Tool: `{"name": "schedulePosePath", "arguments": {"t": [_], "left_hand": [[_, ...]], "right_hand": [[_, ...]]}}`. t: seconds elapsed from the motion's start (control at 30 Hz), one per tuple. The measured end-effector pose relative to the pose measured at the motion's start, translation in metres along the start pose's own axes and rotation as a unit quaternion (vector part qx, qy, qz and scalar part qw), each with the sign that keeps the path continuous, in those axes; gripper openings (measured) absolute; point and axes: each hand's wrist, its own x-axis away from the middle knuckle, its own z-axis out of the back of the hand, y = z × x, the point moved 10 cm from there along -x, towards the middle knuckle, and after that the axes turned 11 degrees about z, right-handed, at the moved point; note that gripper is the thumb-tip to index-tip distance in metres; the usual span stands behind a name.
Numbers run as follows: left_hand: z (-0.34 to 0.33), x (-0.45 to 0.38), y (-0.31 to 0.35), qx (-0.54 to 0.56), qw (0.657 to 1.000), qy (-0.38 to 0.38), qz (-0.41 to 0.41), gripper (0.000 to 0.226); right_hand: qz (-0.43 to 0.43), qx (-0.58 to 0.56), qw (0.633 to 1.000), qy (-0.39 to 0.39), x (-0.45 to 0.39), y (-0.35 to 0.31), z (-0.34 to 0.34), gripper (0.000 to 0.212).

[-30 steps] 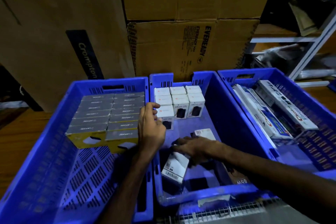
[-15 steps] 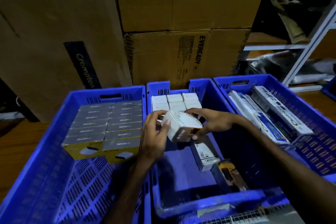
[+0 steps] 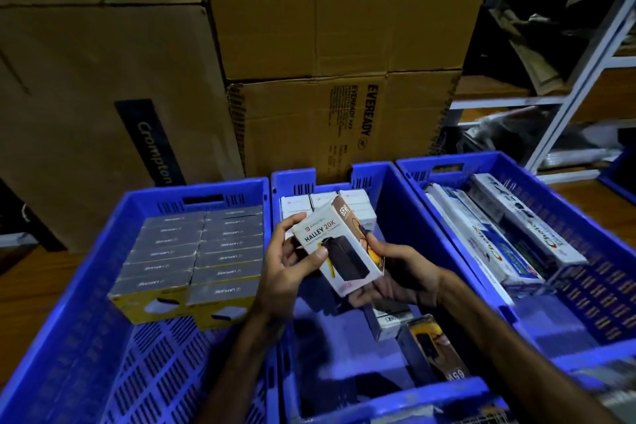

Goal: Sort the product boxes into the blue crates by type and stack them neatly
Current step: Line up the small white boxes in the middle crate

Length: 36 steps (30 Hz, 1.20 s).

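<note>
Item held: 1 white "HALLEY 20K" power bank box (image 3: pixel 339 248), tilted, printed front face up toward the camera, raised above the middle blue crate (image 3: pixel 395 203). 0.5 s ago the same box showed a plain white side; it is now turned so the label and the dark product picture read clearly, and it sits nearer the camera.

Left hand (image 3: pixel 287 263): fingers curled round the box's left edge, thumb pressed on the front face.
Right hand (image 3: pixel 395 272): cupped under the box's right and lower edges, fingers clamped on it. Both hands hold as before.

Inside the middle blue crate: white boxes (image 3: pixel 354 200) standing in rows at the far wall, behind the held box; 2 loose boxes (image 3: pixel 409 330) lying on the floor at the near right, under the right forearm, unchanged in place.

Left of the middle blue crate: left blue crate (image 3: pixel 69 337) with grey-topped yellow boxes (image 3: pixel 192 255) packed in 2 columns at its far end.

Right of the middle blue crate: right blue crate (image 3: pixel 585 217) with long white cartons (image 3: pixel 516 234) lying slanted.

Behind the middle blue crate: stacked brown cardboard cartons (image 3: pixel 309 45), marked "EVEREADY" and "Crompton".
</note>
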Motion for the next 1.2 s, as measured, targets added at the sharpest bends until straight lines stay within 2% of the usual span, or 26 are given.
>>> {"name": "schedulePosePath", "arguments": {"t": [0.1,0.2,0.33,0.43,0.53,0.77,0.87,0.93,1.07,1.13,1.2], "left_hand": [[0.004,-0.001,0.001,0.015,1.000,0.022,-0.004,0.062],[0.009,0.001,0.006,-0.023,0.998,0.056,-0.036,0.062],[0.011,0.004,0.010,-0.203,0.969,0.104,-0.097,0.069],[0.002,0.006,0.010,-0.275,0.951,0.090,-0.105,0.072],[-0.002,0.006,0.008,-0.285,0.950,0.078,-0.102,0.072],[-0.007,0.003,0.000,-0.282,0.954,0.050,-0.092,0.079],[-0.001,0.000,-0.002,-0.277,0.954,0.074,-0.091,0.084],[0.004,-0.002,-0.002,-0.275,0.952,0.091,-0.100,0.077],[0.008,-0.006,-0.003,-0.269,0.952,0.101,-0.111,0.064],[0.007,-0.007,-0.004,-0.267,0.952,0.099,-0.111,0.062],[0.007,-0.007,-0.004,-0.263,0.953,0.098,-0.112,0.059]], "right_hand": [[-0.006,-0.012,1.000,-0.012,0.000,0.005,-0.002,0.079],[0.027,0.088,0.995,0.044,-0.001,-0.009,0.003,0.063],[0.153,0.277,0.940,0.127,0.002,-0.058,0.017,0.060],[0.195,0.375,0.900,0.112,0.006,-0.083,0.013,0.065],[0.180,0.432,0.881,0.065,0.003,-0.086,0.000,0.062],[0.136,0.510,0.847,0.060,0.000,-0.085,0.012,0.059],[0.146,0.565,0.806,0.100,0.000,-0.099,0.030,0.059],[0.134,0.598,0.778,0.141,-0.004,-0.104,0.052,0.062],[0.041,0.678,0.713,0.173,-0.023,-0.088,0.087,0.064],[0.010,0.699,0.694,0.172,-0.033,-0.076,0.091,0.061],[-0.002,0.697,0.694,0.178,-0.044,-0.067,0.093,0.058]]}}
